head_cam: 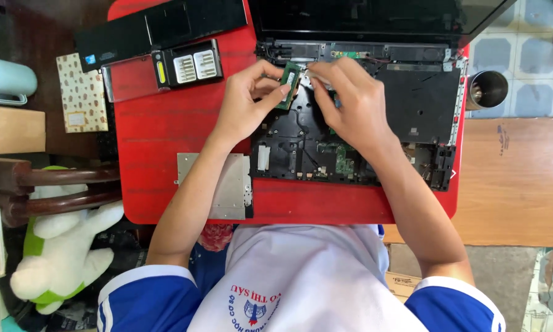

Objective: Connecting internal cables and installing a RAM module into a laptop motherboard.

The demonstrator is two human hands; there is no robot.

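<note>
An opened black laptop (pixel 418 104) lies on a red table (pixel 165 129), its inner boards bare and its screen tilted up at the far edge. My left hand (pixel 248 101) pinches a small green memory board (pixel 289 83) over the laptop's upper middle. My right hand (pixel 350 101) sits right beside it, fingertips touching the same spot near the board; what it grips is hidden under the fingers.
A silver drive unit (pixel 224 184) lies at the table's near edge. A screwdriver bit case (pixel 187 64) and a black laptop panel (pixel 159 27) lie far left. A metal cup (pixel 486 89) stands right, above a wooden top (pixel 516 178). A plush toy (pixel 61 246) sits low left.
</note>
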